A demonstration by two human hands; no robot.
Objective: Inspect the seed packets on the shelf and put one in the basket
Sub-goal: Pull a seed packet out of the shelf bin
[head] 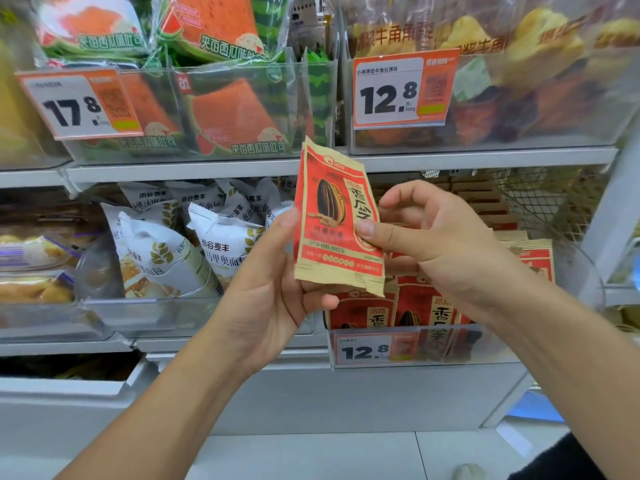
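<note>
My left hand (266, 282) grips the red and tan paper seed packet (334, 223) along its left edge and bottom left corner, thumb on the front, fingers curled behind. My right hand (440, 237) pinches the packet's right edge, thumb pressed on the printed front and the other fingers bent behind or loose above it. The packet stands nearly upright between both hands, its top tilted slightly left, raised in front of the shelves and showing a dark striped sunflower seed.

Just behind and below it, more matching red seed packets (429, 313) stand upright in a clear plastic bin (491, 344) at the right end of the lower shelf, with a white and orange price tag reading 12.8 (375, 351) on the bin's front wall. To the left on the same shelf, white and grey bread packets (194, 244) lie piled in another clear bin.

On the upper shelf, watermelon-print toast bags (235, 112) fill the left bins behind a 17.8 tag (81, 105), and bags of golden croissants (540, 71) fill the right bin behind a second 12.8 tag (401, 91).
</note>
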